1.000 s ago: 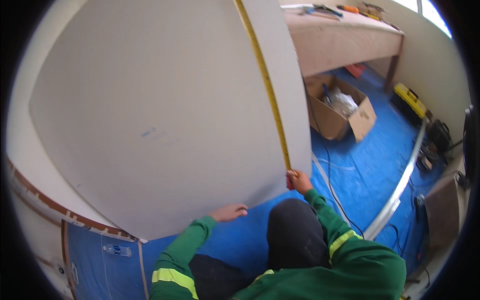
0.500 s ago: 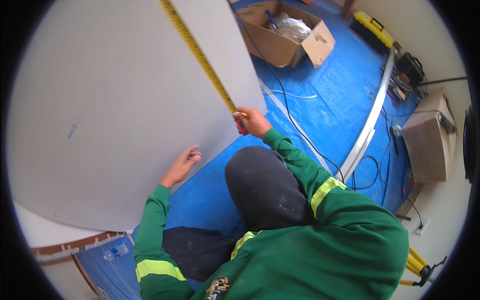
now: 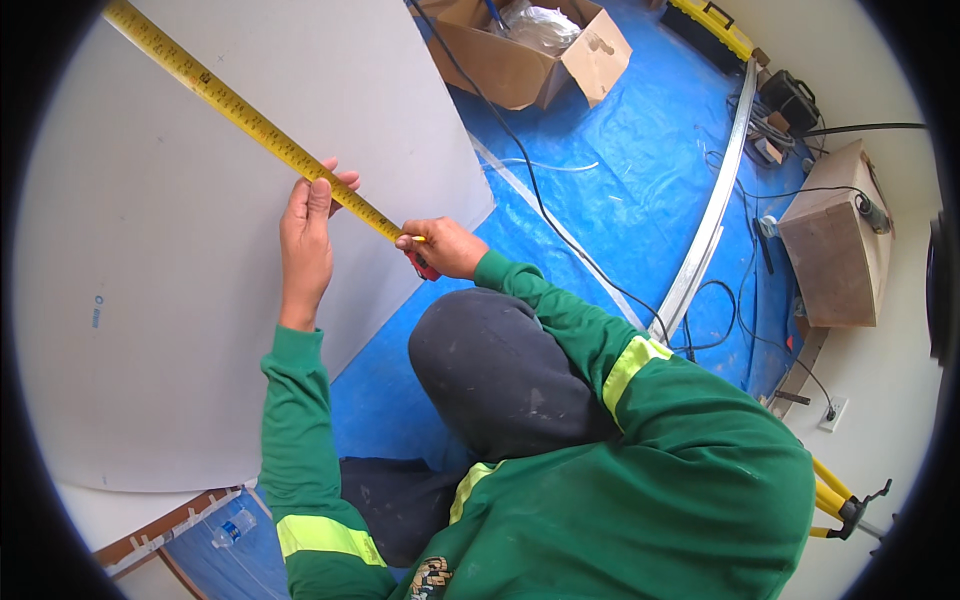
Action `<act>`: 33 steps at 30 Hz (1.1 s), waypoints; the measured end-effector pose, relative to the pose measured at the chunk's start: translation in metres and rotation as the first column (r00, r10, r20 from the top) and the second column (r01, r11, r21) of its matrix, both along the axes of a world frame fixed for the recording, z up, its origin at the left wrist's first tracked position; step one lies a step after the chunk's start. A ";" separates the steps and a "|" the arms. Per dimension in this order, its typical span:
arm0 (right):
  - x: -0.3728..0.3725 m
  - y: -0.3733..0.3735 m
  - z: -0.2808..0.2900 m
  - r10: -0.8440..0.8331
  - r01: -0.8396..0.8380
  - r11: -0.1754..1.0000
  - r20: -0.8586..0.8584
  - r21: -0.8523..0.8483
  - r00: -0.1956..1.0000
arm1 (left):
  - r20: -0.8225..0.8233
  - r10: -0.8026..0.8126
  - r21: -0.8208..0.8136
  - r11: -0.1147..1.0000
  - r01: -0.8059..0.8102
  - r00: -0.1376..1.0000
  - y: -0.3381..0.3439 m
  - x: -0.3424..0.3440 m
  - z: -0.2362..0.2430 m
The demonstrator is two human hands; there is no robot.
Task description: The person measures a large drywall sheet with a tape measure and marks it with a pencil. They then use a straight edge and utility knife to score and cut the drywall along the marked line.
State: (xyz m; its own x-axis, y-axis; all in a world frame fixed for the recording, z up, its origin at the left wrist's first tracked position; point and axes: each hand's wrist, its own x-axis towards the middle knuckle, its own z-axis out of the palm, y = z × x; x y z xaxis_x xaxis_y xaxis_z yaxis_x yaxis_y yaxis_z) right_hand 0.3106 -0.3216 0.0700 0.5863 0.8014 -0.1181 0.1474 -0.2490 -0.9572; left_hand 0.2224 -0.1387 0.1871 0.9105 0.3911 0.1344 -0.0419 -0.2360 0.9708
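Observation:
A yellow tape measure blade (image 3: 228, 103) stretches across a large pale grey board (image 3: 180, 270), from the upper left down to its red case (image 3: 421, 266). My right hand (image 3: 450, 248) is closed around that case, near the board's right edge. Between its fingers pokes a thin yellow stick (image 3: 414, 239), which looks like a pencil. My left hand (image 3: 308, 240) pinches the blade a short way up from the case, thumb on top and fingertips showing past the far edge. The blade's far end lies out of view.
Blue sheeting (image 3: 640, 160) covers the floor. A cardboard box (image 3: 500, 62) stands beyond the board, and a dark cord (image 3: 540, 190) runs past it. Long metal strips (image 3: 705, 245), a brown box (image 3: 835, 240) and a yellow-lidded toolbox (image 3: 712, 28) lie to the right, with yellow tripod legs (image 3: 832, 490) nearby.
My left hand has moved up from the board and taken hold of the blade. My right hand with the case has shifted left in view, and the blade now slants more to the left.

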 end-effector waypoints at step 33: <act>-0.013 0.018 0.054 -0.064 -0.012 0.960 0.259 0.281 0.964 | -0.010 -0.061 0.222 0.973 0.062 0.998 -0.051 -0.016 0.009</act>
